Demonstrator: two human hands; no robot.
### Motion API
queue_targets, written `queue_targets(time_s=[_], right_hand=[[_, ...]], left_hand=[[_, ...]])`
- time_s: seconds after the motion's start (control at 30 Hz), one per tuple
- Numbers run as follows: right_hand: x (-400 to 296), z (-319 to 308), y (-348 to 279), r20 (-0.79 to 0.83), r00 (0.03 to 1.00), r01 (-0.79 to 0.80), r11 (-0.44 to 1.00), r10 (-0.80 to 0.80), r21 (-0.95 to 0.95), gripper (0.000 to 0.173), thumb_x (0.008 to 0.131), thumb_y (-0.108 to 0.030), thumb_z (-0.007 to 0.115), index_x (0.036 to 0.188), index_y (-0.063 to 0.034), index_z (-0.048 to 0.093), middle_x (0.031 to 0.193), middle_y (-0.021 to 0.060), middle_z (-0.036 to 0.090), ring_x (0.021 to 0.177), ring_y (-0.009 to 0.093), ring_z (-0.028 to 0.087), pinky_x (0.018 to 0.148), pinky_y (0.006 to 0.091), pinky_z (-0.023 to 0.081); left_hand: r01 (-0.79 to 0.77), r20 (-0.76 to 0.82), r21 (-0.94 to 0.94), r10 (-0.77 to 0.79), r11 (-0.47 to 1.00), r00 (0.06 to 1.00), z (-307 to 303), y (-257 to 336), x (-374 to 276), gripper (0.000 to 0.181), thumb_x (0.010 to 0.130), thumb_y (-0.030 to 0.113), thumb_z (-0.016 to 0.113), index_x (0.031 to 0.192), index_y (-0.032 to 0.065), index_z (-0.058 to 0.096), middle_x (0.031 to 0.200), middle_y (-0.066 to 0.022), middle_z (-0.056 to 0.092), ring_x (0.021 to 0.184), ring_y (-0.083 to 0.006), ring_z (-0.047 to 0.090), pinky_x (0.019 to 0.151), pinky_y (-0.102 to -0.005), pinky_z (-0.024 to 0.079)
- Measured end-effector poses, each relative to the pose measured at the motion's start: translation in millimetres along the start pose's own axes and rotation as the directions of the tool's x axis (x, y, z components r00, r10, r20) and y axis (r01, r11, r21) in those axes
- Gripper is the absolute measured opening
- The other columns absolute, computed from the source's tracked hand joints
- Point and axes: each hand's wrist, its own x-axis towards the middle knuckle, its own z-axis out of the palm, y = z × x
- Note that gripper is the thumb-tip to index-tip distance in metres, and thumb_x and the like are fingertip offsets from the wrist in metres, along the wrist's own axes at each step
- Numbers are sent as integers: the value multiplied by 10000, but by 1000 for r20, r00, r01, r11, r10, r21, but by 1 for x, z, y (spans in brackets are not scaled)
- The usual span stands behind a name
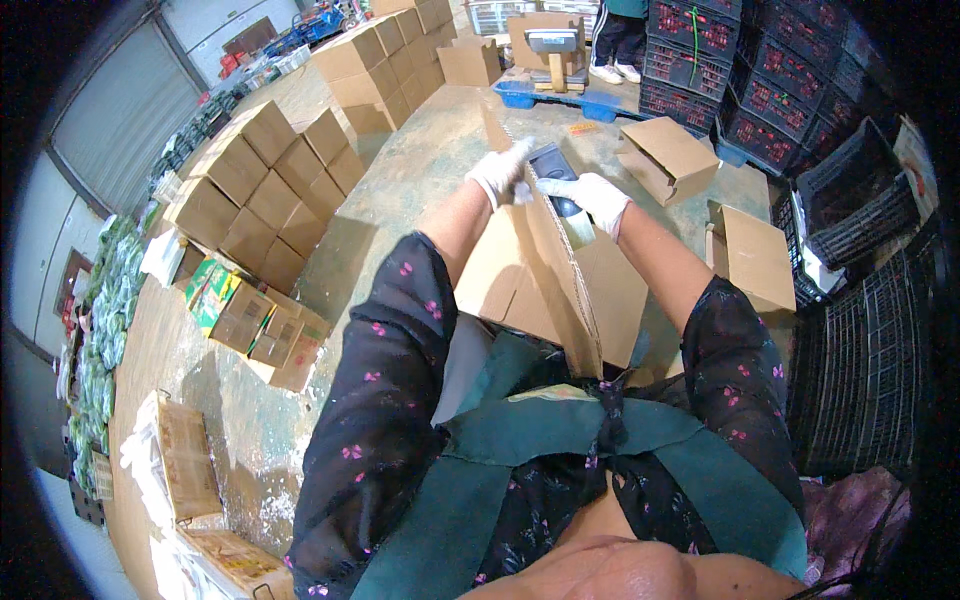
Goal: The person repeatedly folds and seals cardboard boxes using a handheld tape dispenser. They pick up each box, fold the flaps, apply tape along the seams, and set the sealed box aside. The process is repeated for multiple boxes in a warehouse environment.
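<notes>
A cardboard box point(525, 277) lies tilted in front of my body, its long flaps point(559, 255) raised in a ridge along the middle. My left hand point(501, 174), in a white glove, grips the far end of the raised flaps. On the other side of the ridge, my right hand point(589, 196), also gloved, is around a dark tape dispenser point(553, 166). Its thumb reaches towards the flap edge. A strip of clear tape point(579, 229) shows just below the right hand. My fingers partly hide the dispenser.
Stacked cartons point(259, 187) stand at left, with flattened or opened boxes point(270, 330) nearer. Two open cartons point(667, 157) rest at right, beside black plastic crates point(855, 360). Ahead, a scale point(551, 45) sits on a blue pallet point(517, 96); a person point(622, 37) stands behind.
</notes>
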Motion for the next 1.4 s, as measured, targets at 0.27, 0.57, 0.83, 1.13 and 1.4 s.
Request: queue_targets(time_s=[0.27, 0.57, 0.83, 1.13, 1.4], right_hand=[[61, -19, 1, -43, 997, -54, 996, 57, 77, 294, 746, -259, 759, 897, -27, 659, 802, 56, 668, 625, 146, 624, 555, 270, 499], [102, -58, -7, -6, 959, -281, 948, 284, -148, 315, 717, -244, 773, 937, -44, 669, 841, 68, 682, 626, 178, 647, 544, 341, 527], [96, -59, 12, -17, 969, -245, 964, 248, 101, 391, 694, -278, 790, 979, -43, 663, 859, 87, 683, 686, 200, 660, 624, 353, 539], [112, -43, 6, 79, 973, -218, 975, 215, 36, 292, 730, -234, 765, 935, -51, 665, 818, 62, 682, 645, 159, 652, 579, 306, 535], [94, -78, -32, -276, 956, -263, 704, 98, -660, 505, 635, -493, 759, 885, -59, 692, 823, 83, 680, 710, 208, 644, 661, 352, 521]], left_hand=[[14, -44, -51, -16, 999, 999, 9, -20, 25, 735, 689, 619, 698, 1149, 70, 533, 999, -104, 588, 840, -211, 535, 658, -428, 473], [7, -117, -14, -9, 1000, 993, 20, -6, 11, 1084, 672, 578, 723, 1415, 17, 169, 1162, -190, 479, 839, -234, 534, 633, -426, 477], [19, -30, -293, -29, 956, 999, -4, -45, 24, 977, 677, 536, 709, 1410, 80, 250, 1309, -184, 374, 997, -304, 473, 727, -421, 449], [19, -2, -252, -20, 967, 1000, -6, -26, 31, 816, 680, 432, 734, 1329, 118, 350, 1273, -129, 373, 1133, -315, 394, 878, -485, 395], [-73, -217, 158, 107, 985, 970, -23, 9, 8, 901, 668, 233, 670, 1418, 40, 210, 1290, -217, 458, 1101, -333, 528, 848, -438, 468]])
